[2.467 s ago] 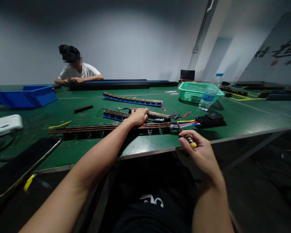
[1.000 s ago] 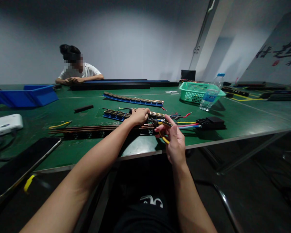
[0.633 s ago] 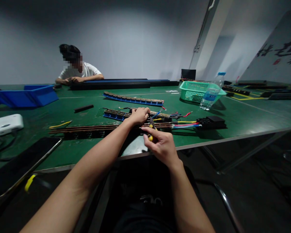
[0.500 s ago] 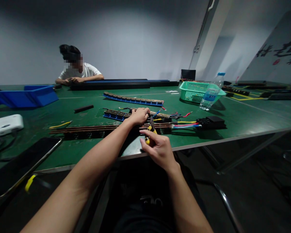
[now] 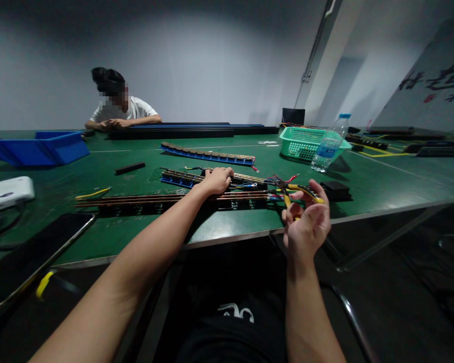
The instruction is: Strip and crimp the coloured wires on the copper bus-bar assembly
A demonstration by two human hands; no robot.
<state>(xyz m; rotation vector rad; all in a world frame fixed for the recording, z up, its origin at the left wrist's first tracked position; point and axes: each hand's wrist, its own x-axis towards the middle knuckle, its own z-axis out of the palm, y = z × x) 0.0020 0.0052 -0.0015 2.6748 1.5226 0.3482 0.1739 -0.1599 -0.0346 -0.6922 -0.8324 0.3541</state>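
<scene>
The right hand (image 5: 306, 217) grips pliers (image 5: 284, 188) whose yellow handles are spread, their tips near the right end of the strips; whether they touch a wire cannot be told. The left hand (image 5: 217, 180) is curled over a short dark strip (image 5: 247, 177) with brass rails and seems to hold it down; its fingertips are hidden. A blue-backed strip (image 5: 177, 179) shows just left of it, and a long strip (image 5: 136, 204) runs along the near side. Wires already come off the long strip's right end, passing behind the right hand. The work looks part-way: a red wire (image 5: 293, 178) and a blue wire (image 5: 251, 185) carry metal ends that seem unfastened. Half a second earlier, the pliers were beside the left hand; now they are farther right, and the blue wire, angled up then, lies flatter. The left hand has stayed put. Farther out on the green bench (image 5: 386, 181) are a black block (image 5: 337, 190), another blue-backed strip, a green basket (image 5: 298, 143) and a bottle (image 5: 328, 148); a person (image 5: 138, 111) leans on the far side.
</scene>
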